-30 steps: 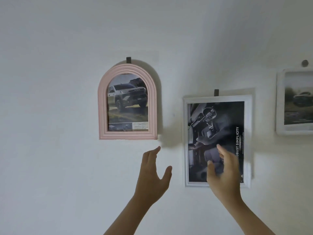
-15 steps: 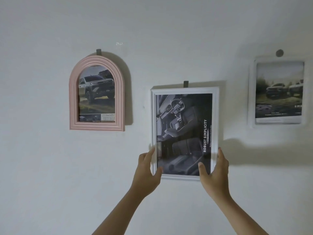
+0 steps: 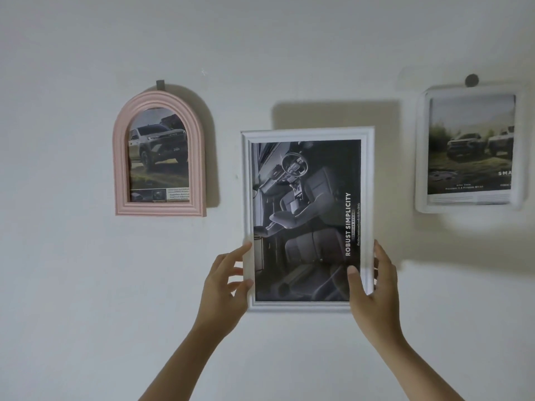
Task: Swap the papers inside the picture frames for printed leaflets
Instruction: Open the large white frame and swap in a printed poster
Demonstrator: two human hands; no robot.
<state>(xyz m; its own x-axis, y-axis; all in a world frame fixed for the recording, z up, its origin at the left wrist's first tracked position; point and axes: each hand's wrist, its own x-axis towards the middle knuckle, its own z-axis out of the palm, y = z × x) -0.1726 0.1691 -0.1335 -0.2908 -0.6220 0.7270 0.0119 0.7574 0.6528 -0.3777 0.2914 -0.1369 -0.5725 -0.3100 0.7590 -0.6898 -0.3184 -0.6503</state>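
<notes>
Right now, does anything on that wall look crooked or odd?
Yes. The leaflet in the white frame sits sideways: its "ROBUST SIMPLICITY" heading runs up the page. The left hand and right hand grip that frame's lower edges.

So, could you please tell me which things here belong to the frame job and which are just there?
In the job:
white frame, gripped by left hand and right hand
pink arched frame
white frame on the right

Just there:
wall
round hook
</notes>
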